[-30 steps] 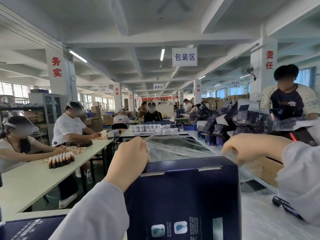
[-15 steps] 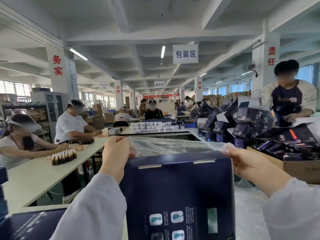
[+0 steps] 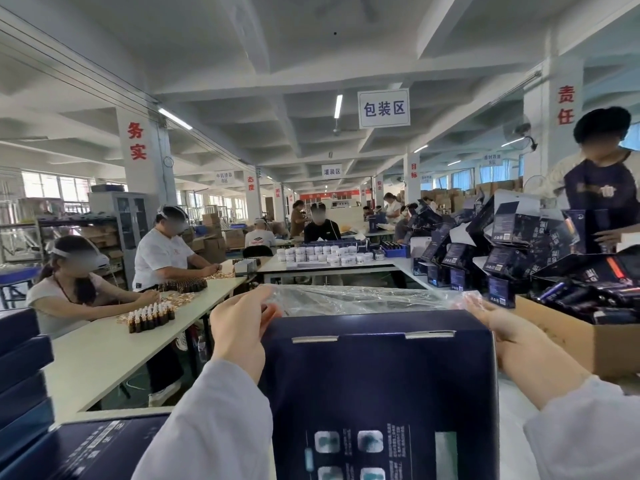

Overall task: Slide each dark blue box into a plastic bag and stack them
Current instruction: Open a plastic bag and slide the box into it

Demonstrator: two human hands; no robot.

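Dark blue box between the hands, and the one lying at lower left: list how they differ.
The held box stands upright; the lower-left box lies flat. The left hand and right hand hold a plastic bag at the held box's top; no hand touches the lower-left box. Both are dark blue with white print.

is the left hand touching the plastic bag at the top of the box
Touching. The head view shows the left hand pinching the edge of the plastic bag at the top left corner of the dark blue box.
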